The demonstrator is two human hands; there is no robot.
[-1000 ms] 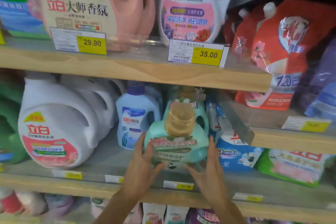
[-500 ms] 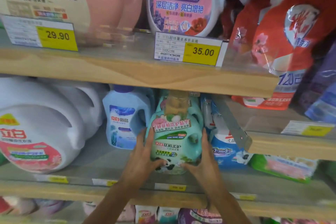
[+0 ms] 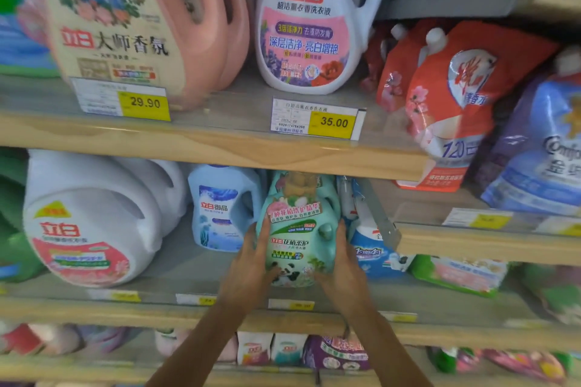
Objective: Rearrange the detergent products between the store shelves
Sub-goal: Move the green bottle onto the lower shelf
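Left hand (image 3: 251, 258): grips the teal detergent bottle's (image 3: 298, 229) left side.
Right hand (image 3: 341, 256): grips its right side.
Bottle: upright on the middle shelf (image 3: 176, 273), between a blue bottle (image 3: 220, 207) and blue-white packs (image 3: 374, 248).

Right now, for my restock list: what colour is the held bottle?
The bottle is teal green; head view.
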